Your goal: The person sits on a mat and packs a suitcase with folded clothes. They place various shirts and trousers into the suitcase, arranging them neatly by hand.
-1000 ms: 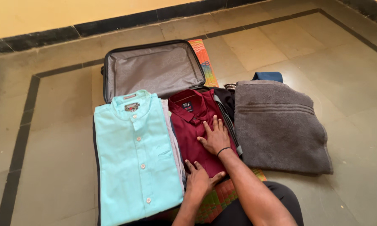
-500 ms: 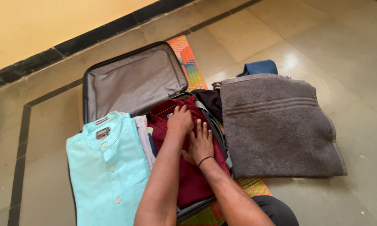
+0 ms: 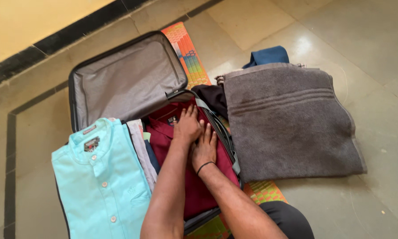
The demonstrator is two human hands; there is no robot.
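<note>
Maroon shirt lies folded in the suitcase, collar toward the lid, long axis running away from me. My left hand and right hand press flat on it, fingers spread, gripping nothing; left is nearer the collar.

dark collar label, patterned collar label

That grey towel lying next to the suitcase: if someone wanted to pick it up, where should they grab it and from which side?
The grey towel lies folded flat on the floor, right of the open suitcase. Its near edge and far-right edge are free, so coming from the right or near side probably works best, sliding fingers under the folded edge. A blue cloth shows behind its far edge, and a dark garment crowds the left.
</note>
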